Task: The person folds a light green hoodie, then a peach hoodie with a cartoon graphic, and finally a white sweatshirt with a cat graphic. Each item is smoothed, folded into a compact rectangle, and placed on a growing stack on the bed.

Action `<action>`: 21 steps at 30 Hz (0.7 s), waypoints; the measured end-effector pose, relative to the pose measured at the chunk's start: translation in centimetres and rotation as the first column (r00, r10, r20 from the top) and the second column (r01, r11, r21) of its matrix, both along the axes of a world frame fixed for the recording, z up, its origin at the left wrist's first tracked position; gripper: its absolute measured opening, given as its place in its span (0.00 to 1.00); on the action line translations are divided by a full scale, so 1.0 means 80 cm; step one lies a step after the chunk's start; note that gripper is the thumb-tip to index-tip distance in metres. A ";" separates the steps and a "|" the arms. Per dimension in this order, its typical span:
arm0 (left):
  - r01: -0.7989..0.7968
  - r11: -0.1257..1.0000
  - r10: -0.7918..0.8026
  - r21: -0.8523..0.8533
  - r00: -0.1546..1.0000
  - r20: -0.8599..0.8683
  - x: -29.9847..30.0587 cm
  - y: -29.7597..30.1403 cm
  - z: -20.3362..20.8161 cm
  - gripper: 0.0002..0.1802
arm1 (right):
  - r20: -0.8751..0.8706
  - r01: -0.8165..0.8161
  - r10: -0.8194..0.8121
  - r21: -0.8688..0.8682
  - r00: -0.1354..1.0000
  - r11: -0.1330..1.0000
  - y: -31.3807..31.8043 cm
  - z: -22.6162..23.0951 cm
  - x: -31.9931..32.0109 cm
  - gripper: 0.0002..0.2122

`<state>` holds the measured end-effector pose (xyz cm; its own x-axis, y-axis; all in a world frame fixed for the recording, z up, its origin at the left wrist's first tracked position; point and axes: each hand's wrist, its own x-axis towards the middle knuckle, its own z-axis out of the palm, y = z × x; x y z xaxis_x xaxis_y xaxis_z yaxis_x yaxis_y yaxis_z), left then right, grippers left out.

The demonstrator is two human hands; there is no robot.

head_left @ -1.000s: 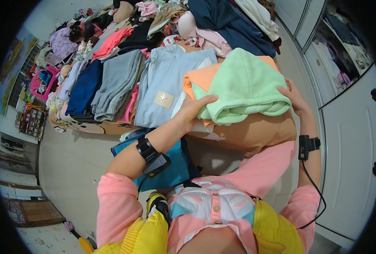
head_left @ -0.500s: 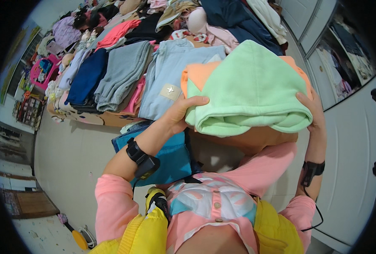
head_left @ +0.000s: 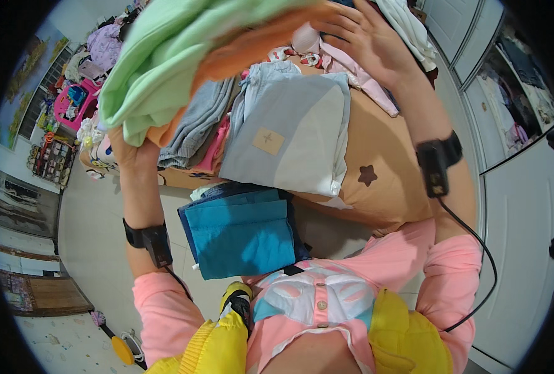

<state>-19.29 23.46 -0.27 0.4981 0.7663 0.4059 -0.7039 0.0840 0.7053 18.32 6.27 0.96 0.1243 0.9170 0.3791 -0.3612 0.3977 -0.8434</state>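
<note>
From here, I can't see most fingers of the left hand (head_left: 131, 149); the green hoodie (head_left: 158, 68) hides them, blurry and cut off on top.

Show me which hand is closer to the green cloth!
Left. The left hand holds the green cloth at its lower left edge. The right hand is off to the right, by the far end of the orange cloth.

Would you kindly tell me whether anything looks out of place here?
Mildly, yes: the pink garment lies loose and unfolded beyond the neatly folded grey-and-white garment, so it looks untidy by contrast. The green garment gripped in the left hand is tilted, which seems normal for handling. I see no spill or damage.
</note>
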 end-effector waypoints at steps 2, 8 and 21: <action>-0.230 0.973 0.227 -0.027 0.969 -0.094 -0.005 0.005 -0.015 0.27 | 0.167 0.170 -0.187 0.109 0.968 0.979 0.020 -0.019 -0.017 0.27; -0.551 0.744 0.402 -0.377 0.821 -0.406 -0.009 0.026 -0.141 0.29 | 0.211 0.209 -0.124 -0.454 0.970 0.866 -0.049 -0.162 -0.045 0.16; -0.358 0.822 0.229 -0.443 0.920 -0.318 -0.037 0.082 -0.068 0.16 | 0.094 0.313 -0.299 -0.320 0.950 0.894 -0.105 -0.247 -0.023 0.10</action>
